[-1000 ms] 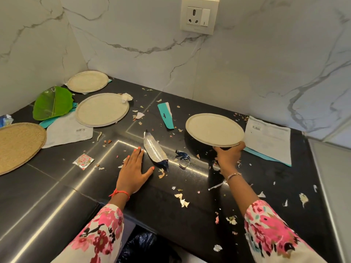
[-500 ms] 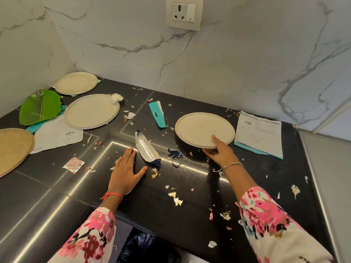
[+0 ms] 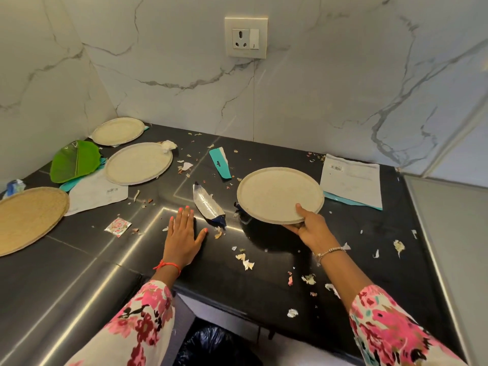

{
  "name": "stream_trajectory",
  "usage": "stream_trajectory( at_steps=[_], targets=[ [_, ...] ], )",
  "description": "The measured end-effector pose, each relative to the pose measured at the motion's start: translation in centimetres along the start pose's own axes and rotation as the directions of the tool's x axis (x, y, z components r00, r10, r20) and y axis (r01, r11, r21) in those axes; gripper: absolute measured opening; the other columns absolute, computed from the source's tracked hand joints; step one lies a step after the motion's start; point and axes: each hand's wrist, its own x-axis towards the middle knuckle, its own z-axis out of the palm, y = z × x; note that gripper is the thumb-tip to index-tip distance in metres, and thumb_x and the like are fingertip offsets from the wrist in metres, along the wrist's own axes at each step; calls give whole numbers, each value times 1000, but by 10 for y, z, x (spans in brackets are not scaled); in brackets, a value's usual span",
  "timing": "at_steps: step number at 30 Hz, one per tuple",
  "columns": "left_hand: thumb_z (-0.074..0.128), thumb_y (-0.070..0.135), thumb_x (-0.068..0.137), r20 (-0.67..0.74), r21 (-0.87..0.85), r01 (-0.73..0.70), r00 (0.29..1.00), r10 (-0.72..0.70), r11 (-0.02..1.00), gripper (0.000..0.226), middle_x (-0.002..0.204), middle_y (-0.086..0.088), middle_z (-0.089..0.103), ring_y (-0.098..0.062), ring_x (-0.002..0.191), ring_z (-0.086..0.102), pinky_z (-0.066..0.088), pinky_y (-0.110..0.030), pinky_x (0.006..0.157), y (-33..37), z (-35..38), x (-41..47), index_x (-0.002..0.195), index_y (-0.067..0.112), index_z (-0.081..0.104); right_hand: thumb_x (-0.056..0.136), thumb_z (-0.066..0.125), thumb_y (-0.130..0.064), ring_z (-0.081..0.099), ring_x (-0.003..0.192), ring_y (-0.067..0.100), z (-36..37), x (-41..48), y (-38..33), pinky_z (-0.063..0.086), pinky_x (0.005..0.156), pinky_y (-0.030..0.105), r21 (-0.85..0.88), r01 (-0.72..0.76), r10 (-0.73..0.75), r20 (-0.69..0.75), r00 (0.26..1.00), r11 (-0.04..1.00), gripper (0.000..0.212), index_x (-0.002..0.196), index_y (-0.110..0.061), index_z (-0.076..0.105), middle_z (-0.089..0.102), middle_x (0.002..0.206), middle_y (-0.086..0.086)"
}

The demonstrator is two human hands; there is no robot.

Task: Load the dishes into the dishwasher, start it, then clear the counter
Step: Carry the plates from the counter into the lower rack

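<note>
My right hand (image 3: 307, 226) grips the near rim of a cream round plate (image 3: 277, 194), thumb on top, holding it tilted just above the black counter (image 3: 356, 233). My left hand (image 3: 183, 233) rests flat on the counter with fingers straight, just left of a torn silver wrapper (image 3: 207, 204). Two more cream plates lie at the back left, one nearer (image 3: 138, 163) and one in the corner (image 3: 118, 131). A woven tan plate (image 3: 29, 217) sits at the far left edge, and a green leaf-shaped plate (image 3: 75, 161) lies beside it.
Paper scraps and wrapper bits litter the counter. A white mailer (image 3: 352, 180) lies at the right, another white bag (image 3: 96, 191) at the left, a teal strip (image 3: 220, 165) in the middle. A black bin bag (image 3: 211, 347) stands below the counter's front edge. A wall socket (image 3: 245, 37) is above.
My right hand has taken hold of the plate's near rim and lifted it slightly off the counter. My left hand stays flat in the same spot.
</note>
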Motion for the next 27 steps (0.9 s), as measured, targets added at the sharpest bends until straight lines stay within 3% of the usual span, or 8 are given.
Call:
stream_trajectory(
  at_steps=[8, 11, 15, 18, 24, 27],
  targets=[
    [37, 41, 99, 4, -129, -77, 997, 78, 989, 68, 159, -8, 1, -19, 147, -7, -11, -30, 117, 24, -6, -140, 150, 7, 7, 92, 53, -3, 55, 105, 33, -57, -119, 40, 50, 75, 54, 10, 98, -99, 37, 994, 995, 39, 129, -11, 43, 55, 124, 15],
    [37, 39, 100, 19, -126, -105, 994, 108, 987, 67, 160, -8, 1, -20, 148, -5, -8, -32, 118, 26, 2, -213, 150, 7, 8, 92, 52, -4, 54, 110, 33, -94, -177, 71, 50, 75, 52, -32, 152, -150, 48, 988, 988, 42, 134, -7, 42, 54, 127, 16],
    [35, 41, 100, 60, -121, -156, 985, 164, 980, 67, 160, -8, -1, -21, 148, -5, -8, -32, 118, 25, 19, -318, 150, 8, 7, 91, 52, -3, 58, 94, 28, -160, -261, 126, 50, 68, 48, -92, 180, -176, 43, 983, 979, 42, 133, -8, 44, 57, 118, 13],
    [35, 41, 100, 137, -132, -177, 971, 195, 975, 67, 160, -8, -1, -21, 148, -5, -9, -32, 118, 27, 32, -403, 150, 8, 6, 90, 55, -4, 59, 88, 27, -217, -324, 167, 51, 64, 46, -136, 137, -142, -21, 990, 981, 41, 130, -6, 46, 62, 103, 10],
    [34, 42, 100, 307, -124, -214, 920, 243, 969, 67, 160, -8, -3, -20, 148, -5, -7, -30, 118, 45, 67, -540, 150, 8, 6, 89, 56, -4, 60, 82, 24, -335, -425, 231, 56, 45, 35, -117, 35, -59, -207, 977, 992, 41, 129, -5, 48, 61, 106, 14],
    [35, 41, 100, 369, -145, -251, 884, 287, 957, 66, 159, -9, -2, -20, 148, -4, -7, -29, 118, 66, 84, -585, 150, 7, 7, 89, 57, -3, 60, 82, 25, -394, -458, 253, 55, 43, 35, -99, -6, -27, -329, 944, 995, 38, 126, -6, 49, 60, 108, 15]
  ],
)
